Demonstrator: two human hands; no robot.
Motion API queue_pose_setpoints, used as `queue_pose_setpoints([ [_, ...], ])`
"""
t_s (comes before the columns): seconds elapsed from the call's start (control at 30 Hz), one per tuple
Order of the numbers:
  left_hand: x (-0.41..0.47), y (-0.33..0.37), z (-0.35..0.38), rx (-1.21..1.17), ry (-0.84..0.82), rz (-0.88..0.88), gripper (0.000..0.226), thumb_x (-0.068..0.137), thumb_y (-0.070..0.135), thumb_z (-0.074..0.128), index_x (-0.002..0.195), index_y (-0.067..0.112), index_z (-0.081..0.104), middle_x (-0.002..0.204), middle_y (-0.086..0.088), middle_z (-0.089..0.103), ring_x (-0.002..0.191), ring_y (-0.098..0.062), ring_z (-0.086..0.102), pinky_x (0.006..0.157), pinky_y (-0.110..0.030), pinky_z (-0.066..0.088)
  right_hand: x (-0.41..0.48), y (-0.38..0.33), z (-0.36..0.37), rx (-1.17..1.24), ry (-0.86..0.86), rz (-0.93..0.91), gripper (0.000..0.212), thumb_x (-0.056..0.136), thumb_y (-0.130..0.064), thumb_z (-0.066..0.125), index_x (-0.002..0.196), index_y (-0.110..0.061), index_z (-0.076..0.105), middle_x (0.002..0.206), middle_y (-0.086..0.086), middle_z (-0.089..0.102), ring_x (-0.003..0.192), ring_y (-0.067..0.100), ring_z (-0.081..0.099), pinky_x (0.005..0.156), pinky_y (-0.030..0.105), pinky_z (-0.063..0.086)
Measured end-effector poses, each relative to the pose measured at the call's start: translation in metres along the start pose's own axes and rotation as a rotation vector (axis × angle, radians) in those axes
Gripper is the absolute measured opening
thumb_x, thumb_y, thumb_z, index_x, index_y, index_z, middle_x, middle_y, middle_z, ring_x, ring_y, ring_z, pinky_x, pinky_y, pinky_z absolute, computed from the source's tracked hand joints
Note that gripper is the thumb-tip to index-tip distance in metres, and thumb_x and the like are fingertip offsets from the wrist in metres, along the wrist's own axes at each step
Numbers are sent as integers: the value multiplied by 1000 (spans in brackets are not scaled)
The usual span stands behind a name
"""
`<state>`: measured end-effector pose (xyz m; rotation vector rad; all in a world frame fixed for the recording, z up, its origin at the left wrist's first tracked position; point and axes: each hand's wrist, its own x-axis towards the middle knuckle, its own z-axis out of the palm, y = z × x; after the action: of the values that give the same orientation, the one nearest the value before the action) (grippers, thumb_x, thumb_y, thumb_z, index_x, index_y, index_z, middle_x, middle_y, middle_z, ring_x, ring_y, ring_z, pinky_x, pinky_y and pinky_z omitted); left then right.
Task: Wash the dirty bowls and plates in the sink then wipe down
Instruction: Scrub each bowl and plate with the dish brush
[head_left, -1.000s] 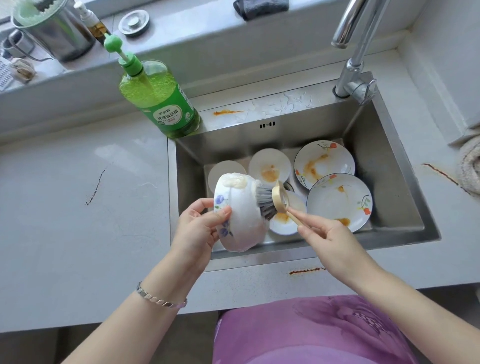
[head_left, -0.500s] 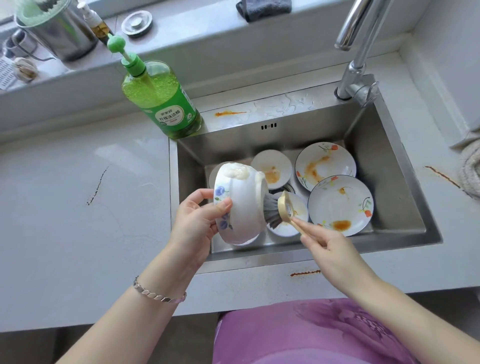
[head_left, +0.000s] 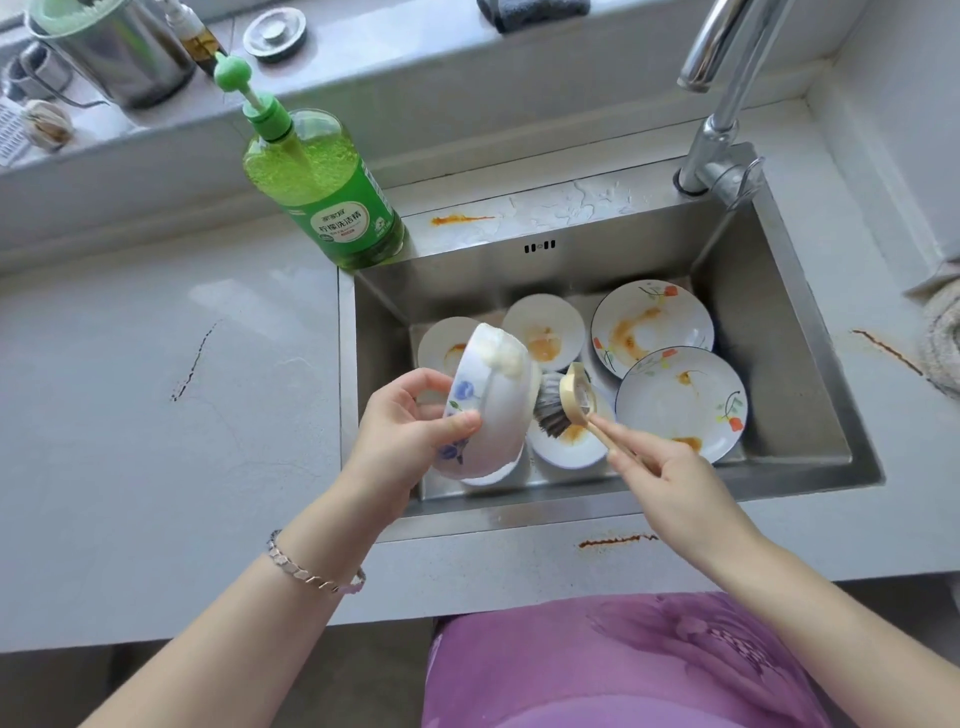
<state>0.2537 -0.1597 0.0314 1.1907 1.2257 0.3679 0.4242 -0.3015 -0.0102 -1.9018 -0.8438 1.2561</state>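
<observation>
Bowl (head_left: 488, 410) — soapy, slippery, breakable — tilted over the sink (head_left: 800, 332); my left hand (head_left: 405, 441) grips its rim and base, my right hand (head_left: 670, 478) pinches the brush (head_left: 563, 402) handle, bristles inside.

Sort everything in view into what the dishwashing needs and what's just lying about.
In the job: blue-flowered white bowl in the left hand; wooden dish brush with grey bristles in the right hand; stained white plates in the steel sink; green pump bottle of dish soap; chrome tap.
Lying about: steel jug, round metal plug, small amber bottle on the ledge.
</observation>
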Motion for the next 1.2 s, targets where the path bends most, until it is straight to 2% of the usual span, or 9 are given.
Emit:
queue_pose_setpoints([
  [0.07, 0, -8, -5, 304, -120, 156, 19, 75, 3, 71, 79, 16, 58, 60, -4, 66, 58, -16, 56, 57, -25, 45, 9, 5, -11, 9, 61, 83, 35, 96, -18, 47, 127, -34, 54, 100, -1, 70, 79, 5, 66, 69, 20, 52],
  [0.13, 0, -21, -9, 798, -187, 387, 20, 78, 12, 67, 83, 26, 54, 59, 6, 60, 59, -14, 51, 57, -17, 38, 15, 4, -21, 186, 109, 208, 33, 96, -20, 47, 126, -32, 54, 61, 0, 52, 34, 4, 36, 35, 16, 31],
  [0.2, 0, -30, -11, 1115, -210, 654, 13, 81, 22, 56, 87, 30, 48, 61, 9, 60, 59, -16, 54, 51, -16, 34, 18, -2, -27, 335, 125, 278, 31, 94, -27, 50, 123, -37, 53, 61, 2, 48, 33, 4, 21, 33, 14, 19],
  [0.33, -1, -43, -4, 1103, -388, 890, 17, 80, 14, 59, 88, 25, 50, 63, 8, 61, 57, -17, 55, 60, -18, 37, 19, -11, -17, 314, 1, 279, 33, 86, -37, 61, 115, -45, 49, 80, 9, 68, 29, 4, 26, 32, 14, 22],
  [0.5, 3, -65, 10, 1003, -404, 1032, 10, 84, 7, 58, 86, 16, 62, 74, 5, 65, 73, -15, 59, 92, -24, 43, 27, 7, -7, 296, 69, 331, 48, 81, 2, 53, 119, -29, 57, 53, -5, 34, 32, 5, 24, 32, 15, 20],
  [0.67, 19, -73, 13, 529, -257, 341, 32, 88, 44, 51, 120, 42, 47, 136, 21, 41, 132, 0, 31, 108, -13, 23, 36, 22, -8, 256, 125, 381, 55, 78, 7, 48, 114, -34, 56, 51, -6, 32, 36, 7, 23, 33, 18, 20],
  [0.83, 62, -70, 22, 13, -328, -419, 43, 96, 22, 50, 136, 28, 38, 114, -6, 59, 77, -20, 68, 70, -30, 58, 62, 36, -11, 136, 79, 322, 58, 78, 7, 51, 119, -34, 53, 57, -18, 55, 40, -3, 45, 38, 8, 30],
  [1.1, 104, -117, 3, 12, -265, -450, 65, 66, 3, 49, 124, 31, 48, 96, -6, 65, 66, -23, 67, 65, -40, 59, 128, 57, -15, 60, 33, 252, 21, 85, -20, 66, 104, -26, 58, 71, 0, 67, 37, -3, 47, 37, 7, 31],
  [1.2, 112, -133, -19, 79, -149, -391, 60, 74, -6, 47, 119, 33, 52, 97, -5, 65, 70, -19, 68, 64, -45, 59, 170, 89, -18, -224, 112, 290, 20, 78, -29, 73, 94, -23, 63, 77, 1, 69, 70, 11, 60, 57, 19, 44],
])
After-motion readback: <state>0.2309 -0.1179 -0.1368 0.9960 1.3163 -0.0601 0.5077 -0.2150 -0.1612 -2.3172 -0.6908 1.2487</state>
